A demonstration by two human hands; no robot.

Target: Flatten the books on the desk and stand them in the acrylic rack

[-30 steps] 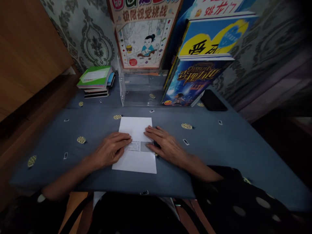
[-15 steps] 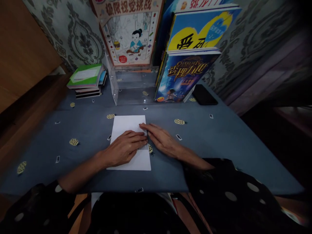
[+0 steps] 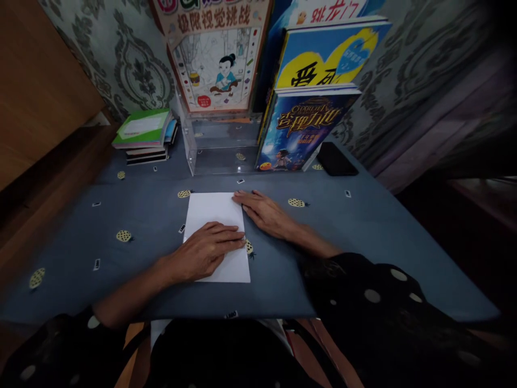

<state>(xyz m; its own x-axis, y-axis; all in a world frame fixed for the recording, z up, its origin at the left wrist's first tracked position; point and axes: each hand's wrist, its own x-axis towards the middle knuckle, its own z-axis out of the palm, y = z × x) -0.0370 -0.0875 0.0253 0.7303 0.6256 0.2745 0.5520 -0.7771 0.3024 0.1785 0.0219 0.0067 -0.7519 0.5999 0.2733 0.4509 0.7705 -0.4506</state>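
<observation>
A white sheet of paper (image 3: 214, 207), apparently folded, lies flat on the table in front of me. Across its lower middle rests my left hand (image 3: 208, 250), palm down with fingers stretched toward the paper's right edge. My right hand (image 3: 269, 215) touches the upper right corner of the sheet, its fingers extended and lying along the edge. Neither hand grips the paper. The left hand covers part of the sheet's left side and middle.
A clear acrylic rack (image 3: 218, 160) stands at the back, holding upright books (image 3: 307, 129). To its left is a stack of books (image 3: 141, 129) with a green one on top. A black phone-like object (image 3: 337, 159) lies right of the rack. Patterned blue cloth (image 3: 363, 231) covers the table.
My right hand has slid away from me along the paper's right edge to its upper corner. The left hand has shifted only slightly toward me, still on the sheet.
</observation>
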